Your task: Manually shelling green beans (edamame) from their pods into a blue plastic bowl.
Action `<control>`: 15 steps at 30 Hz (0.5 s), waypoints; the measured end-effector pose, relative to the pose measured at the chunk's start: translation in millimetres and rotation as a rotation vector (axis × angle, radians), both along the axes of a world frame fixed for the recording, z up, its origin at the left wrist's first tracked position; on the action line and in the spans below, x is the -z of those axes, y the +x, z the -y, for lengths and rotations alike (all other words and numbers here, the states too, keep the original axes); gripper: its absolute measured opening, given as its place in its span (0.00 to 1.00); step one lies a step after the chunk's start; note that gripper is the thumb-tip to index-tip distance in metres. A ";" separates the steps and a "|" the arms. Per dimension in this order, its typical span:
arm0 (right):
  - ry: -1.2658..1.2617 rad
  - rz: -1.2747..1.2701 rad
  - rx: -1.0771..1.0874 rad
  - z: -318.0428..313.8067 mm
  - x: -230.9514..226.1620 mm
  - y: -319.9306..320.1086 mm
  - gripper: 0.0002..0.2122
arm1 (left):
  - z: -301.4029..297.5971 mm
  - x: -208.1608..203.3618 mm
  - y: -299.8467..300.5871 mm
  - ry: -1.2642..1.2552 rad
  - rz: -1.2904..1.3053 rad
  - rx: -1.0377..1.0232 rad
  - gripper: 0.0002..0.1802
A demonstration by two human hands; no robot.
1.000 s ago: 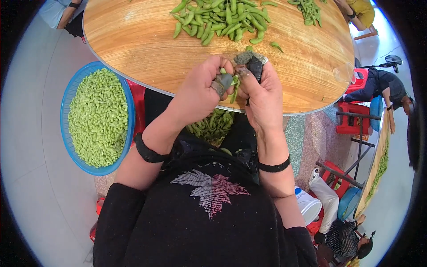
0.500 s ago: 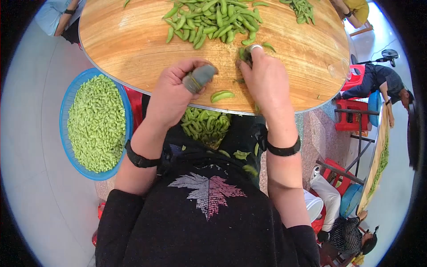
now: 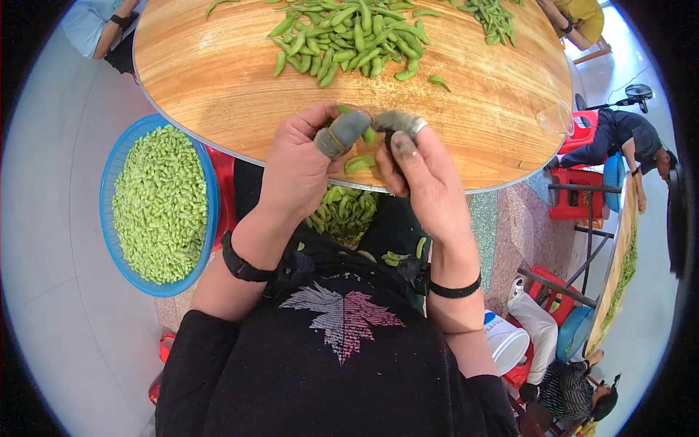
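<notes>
Above the table edge, my left hand [image 3: 297, 156] grips a green soybean pod [image 3: 369, 137] between its fingers and its thumb, which wears a grey finger cover [image 3: 342, 135]. My right hand [image 3: 429, 164] meets it from the right, fingers curled in at the pod's end; its covered index finger is blurred by motion. Another pod [image 3: 357, 164] lies on the table just under the hands. Farther back is a pile of unshelled pods [image 3: 349, 36]. Pods or husks [image 3: 342, 215] fill a spot below the table edge, partly hidden by my left hand.
A blue basket [image 3: 109, 240] of shelled green beans stands left of the round wooden table [image 3: 218, 87]. A clear plastic cup [image 3: 555, 118] is near the table's right edge. More pods [image 3: 495, 20] lie far right. A white bucket [image 3: 505, 342] stands by my right arm. Other people sit nearby.
My right hand has drawn back from near the pile toward my left hand. Both hands now meet at a pod, and my left hand has shifted slightly right.
</notes>
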State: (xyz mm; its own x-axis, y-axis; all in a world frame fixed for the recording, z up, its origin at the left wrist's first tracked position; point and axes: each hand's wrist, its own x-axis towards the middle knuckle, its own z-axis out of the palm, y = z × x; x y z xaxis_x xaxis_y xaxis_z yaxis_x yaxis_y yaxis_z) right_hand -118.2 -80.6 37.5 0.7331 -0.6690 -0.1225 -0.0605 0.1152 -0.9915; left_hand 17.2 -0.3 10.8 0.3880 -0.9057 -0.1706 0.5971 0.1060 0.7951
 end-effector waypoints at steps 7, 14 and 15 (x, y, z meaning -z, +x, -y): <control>0.133 -0.041 -0.183 1.2 -1.3 -3.2 0.08 | 2.1 6.4 -9.2 -0.063 0.174 -0.153 0.06; 0.224 -0.029 -0.149 -1.4 7.5 -4.4 0.06 | -5.2 6.1 -2.8 -0.076 0.144 0.103 0.06; 0.502 0.068 -0.161 -1.9 6.5 -4.9 0.06 | -7.3 2.2 -1.1 -0.074 -0.043 0.160 0.06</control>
